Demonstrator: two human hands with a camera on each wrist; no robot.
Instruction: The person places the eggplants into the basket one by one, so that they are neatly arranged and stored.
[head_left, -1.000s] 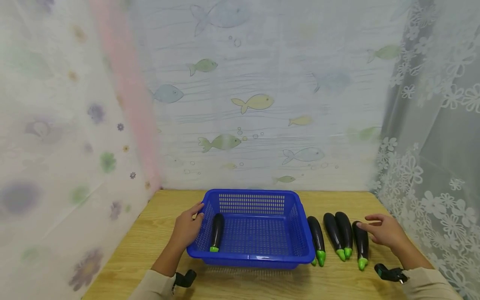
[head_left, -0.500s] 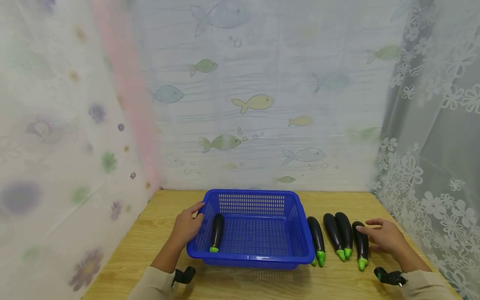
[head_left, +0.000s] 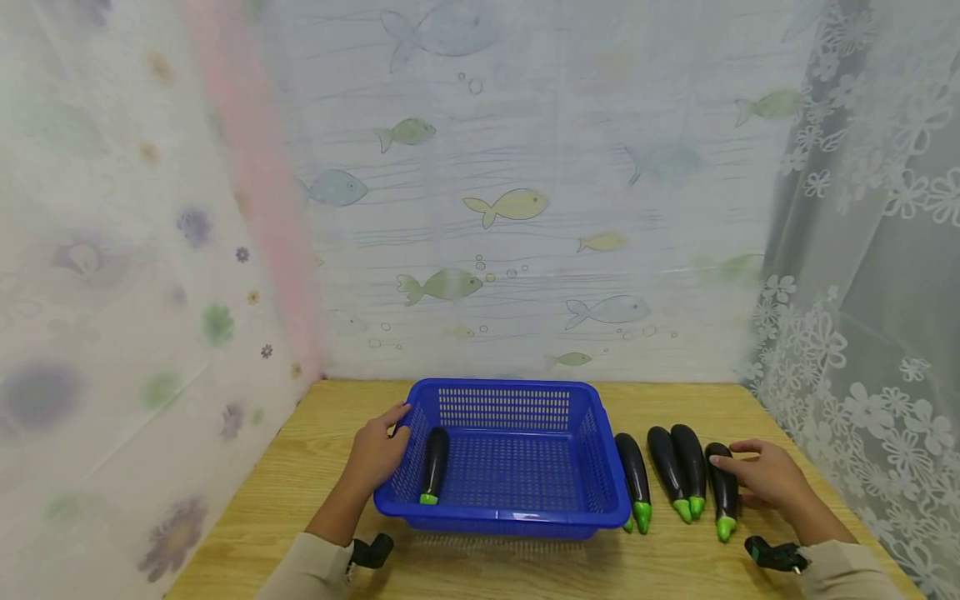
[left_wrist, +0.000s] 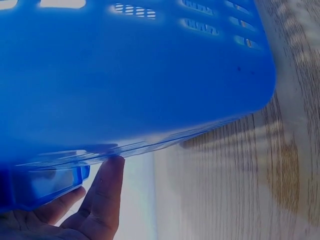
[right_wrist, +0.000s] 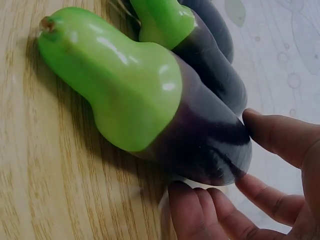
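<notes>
A blue plastic basket (head_left: 495, 516) sits on the table with one eggplant (head_left: 435, 460) lying inside along its left wall. My left hand (head_left: 375, 454) holds the basket's left rim; in the left wrist view its fingers (left_wrist: 106, 195) reach up to the rim. On the right, my right hand (head_left: 771, 479) has its thumb on one side and its fingers on the other side of the rightmost eggplant (head_left: 725, 496), near the blunt dark end. The right wrist view shows this eggplant (right_wrist: 135, 100) lying on the table, its green stem end pointing away from the hand.
Between basket and right hand lie a pair of eggplants (head_left: 669, 471) side by side. Another eggplant (head_left: 634, 479) lies against the basket's right wall, with a green tip peeking out beside it. A patterned curtain (head_left: 862, 400) hangs along the wooden table's (head_left: 540, 575) right side.
My right hand has shifted slightly left and closed in around the rightmost eggplant, its fingers coming down beside it. The left hand and the basket have stayed in place.
</notes>
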